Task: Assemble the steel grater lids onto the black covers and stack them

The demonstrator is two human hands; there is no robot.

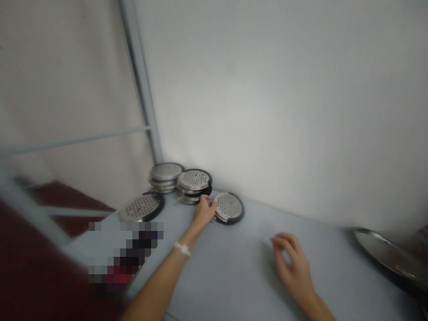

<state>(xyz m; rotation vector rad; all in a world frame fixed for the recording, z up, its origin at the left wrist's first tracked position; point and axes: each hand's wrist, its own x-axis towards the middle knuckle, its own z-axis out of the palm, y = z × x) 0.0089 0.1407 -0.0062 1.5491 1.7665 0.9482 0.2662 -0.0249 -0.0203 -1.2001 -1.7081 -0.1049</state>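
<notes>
My left hand (204, 209), with a white bracelet on the wrist, reaches across the grey table. Its thumb and fingers close on the left edge of a round perforated metal disc (229, 205) with a partial black rim, which lies on or close to the tabletop. Just beyond that hand is a stack of similar discs (195, 178). Over the table to the right hovers my right hand (294, 265), its fingers curled round to the thumb. A gap shows inside the curl, and nothing is visible in it.
Another stack of discs (166, 170) stands in the back left corner. A single perforated disc (142, 208) lies near the left edge. At the far right is a shiny dark-rimmed tray (384, 252). A metal frame post (142, 84) rises at the left, before a pale wall (267, 98).
</notes>
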